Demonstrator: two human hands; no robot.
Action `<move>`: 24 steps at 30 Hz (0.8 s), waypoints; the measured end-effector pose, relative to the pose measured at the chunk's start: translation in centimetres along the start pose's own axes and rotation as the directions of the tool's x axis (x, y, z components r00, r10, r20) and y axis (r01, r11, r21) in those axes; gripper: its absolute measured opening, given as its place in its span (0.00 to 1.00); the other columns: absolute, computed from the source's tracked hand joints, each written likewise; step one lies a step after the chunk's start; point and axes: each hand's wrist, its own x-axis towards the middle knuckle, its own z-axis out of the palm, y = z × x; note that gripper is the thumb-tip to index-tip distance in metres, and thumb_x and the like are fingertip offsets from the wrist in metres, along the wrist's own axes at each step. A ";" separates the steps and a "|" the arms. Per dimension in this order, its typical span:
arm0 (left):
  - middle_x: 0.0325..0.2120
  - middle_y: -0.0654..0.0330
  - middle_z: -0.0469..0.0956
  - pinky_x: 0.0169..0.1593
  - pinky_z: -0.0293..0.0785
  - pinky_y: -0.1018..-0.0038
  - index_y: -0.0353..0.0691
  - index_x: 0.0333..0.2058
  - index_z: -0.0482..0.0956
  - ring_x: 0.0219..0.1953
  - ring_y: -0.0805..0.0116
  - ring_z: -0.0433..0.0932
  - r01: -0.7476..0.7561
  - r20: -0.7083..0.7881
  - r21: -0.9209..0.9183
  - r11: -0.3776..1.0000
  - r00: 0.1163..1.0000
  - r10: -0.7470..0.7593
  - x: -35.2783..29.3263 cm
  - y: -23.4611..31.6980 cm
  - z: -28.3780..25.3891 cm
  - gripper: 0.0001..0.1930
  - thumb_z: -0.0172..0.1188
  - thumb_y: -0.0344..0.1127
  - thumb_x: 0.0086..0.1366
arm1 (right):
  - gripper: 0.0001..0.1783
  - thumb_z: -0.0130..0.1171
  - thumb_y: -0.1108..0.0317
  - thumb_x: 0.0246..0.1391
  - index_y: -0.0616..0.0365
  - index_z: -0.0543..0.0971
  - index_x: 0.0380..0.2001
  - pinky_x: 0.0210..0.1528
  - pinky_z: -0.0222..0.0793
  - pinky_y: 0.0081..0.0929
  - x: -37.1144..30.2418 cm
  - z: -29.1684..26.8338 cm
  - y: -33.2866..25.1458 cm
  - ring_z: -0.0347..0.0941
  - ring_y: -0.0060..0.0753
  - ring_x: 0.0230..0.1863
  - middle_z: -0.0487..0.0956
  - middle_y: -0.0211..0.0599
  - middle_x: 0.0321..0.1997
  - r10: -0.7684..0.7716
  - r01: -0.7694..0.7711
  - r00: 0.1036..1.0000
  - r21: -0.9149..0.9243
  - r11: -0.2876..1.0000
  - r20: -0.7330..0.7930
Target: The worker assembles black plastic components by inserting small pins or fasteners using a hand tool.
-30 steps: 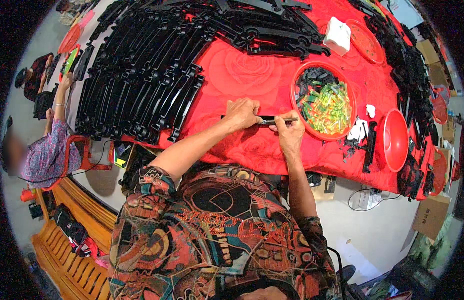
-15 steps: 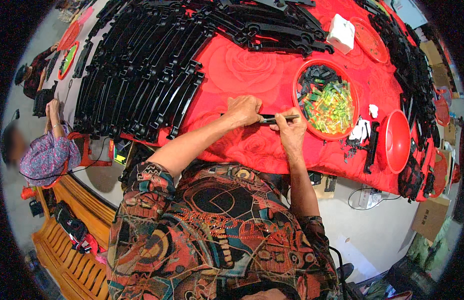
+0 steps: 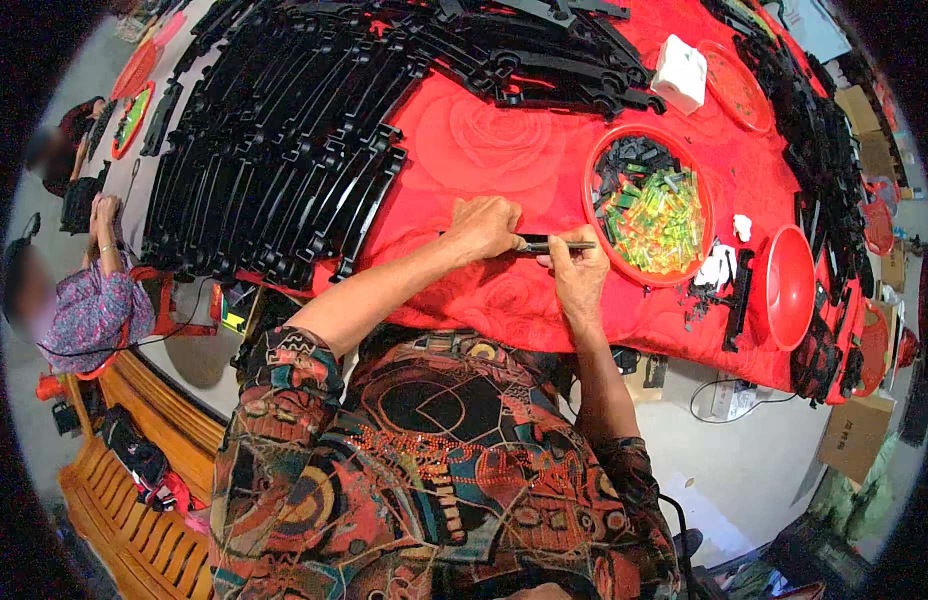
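Observation:
Over the red cloth in the middle, my left hand is closed on a dark piece that it mostly hides; only small dark bits show beside the fingers. My right hand pinches a slim black pen-like tool that lies nearly level. The tool's left end reaches the left hand's thumb, and whether it touches the dark piece I cannot tell. Just right of my right hand stands a red basin holding small black pieces and yellow-green translucent strips.
Rows of long black plastic parts cover the table's left and far side. To the right are a white tissue pack, crumpled tissue, a tilted red bowl and a single black part. Another person sits at the left.
Both hands stay almost in place, the right still pinching the tool. The tool lies slightly more level. The whole view has shifted a little.

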 end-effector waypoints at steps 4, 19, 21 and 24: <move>0.22 0.54 0.77 0.31 0.64 0.60 0.40 0.22 0.74 0.32 0.55 0.76 -0.116 -0.070 -0.018 0.993 0.991 0.114 -0.6 -0.6 0.3 0.18 0.68 0.48 0.44 | 0.06 0.55 0.77 0.52 0.61 0.68 0.26 0.23 0.75 0.19 -0.3 0.0 -0.1 0.71 0.19 0.21 0.72 0.31 0.24 0.030 -0.028 0.999 0.067 0.997 -0.041; 0.36 0.57 0.71 0.44 0.62 0.62 0.41 0.28 0.74 0.42 0.58 0.68 -0.392 -0.404 0.451 0.802 0.712 0.575 -4.0 -1.8 3.3 0.06 0.55 0.29 0.48 | 0.03 0.55 0.77 0.51 0.63 0.72 0.30 0.28 0.75 0.20 -0.7 -1.9 -3.9 0.73 0.22 0.24 0.74 0.32 0.25 -0.033 0.039 0.999 0.158 0.987 -0.036; 0.36 0.59 0.72 0.44 0.62 0.62 0.43 0.29 0.75 0.41 0.58 0.69 -0.441 -0.372 0.451 0.776 0.697 0.613 -4.2 -2.7 2.5 0.07 0.55 0.30 0.47 | 0.04 0.55 0.79 0.50 0.64 0.72 0.31 0.33 0.75 0.22 -0.8 -2.0 -4.3 0.75 0.25 0.28 0.75 0.33 0.28 -0.016 0.019 1.000 0.313 0.950 -0.014; 0.37 0.59 0.71 0.46 0.62 0.61 0.43 0.28 0.75 0.42 0.58 0.69 -0.498 -0.350 0.453 0.740 0.663 0.661 -4.9 -4.0 0.9 0.08 0.56 0.30 0.46 | 0.05 0.54 0.80 0.49 0.63 0.72 0.31 0.34 0.75 0.24 -1.3 -2.6 -3.7 0.76 0.27 0.30 0.75 0.33 0.28 -0.069 0.051 0.996 0.309 0.950 0.048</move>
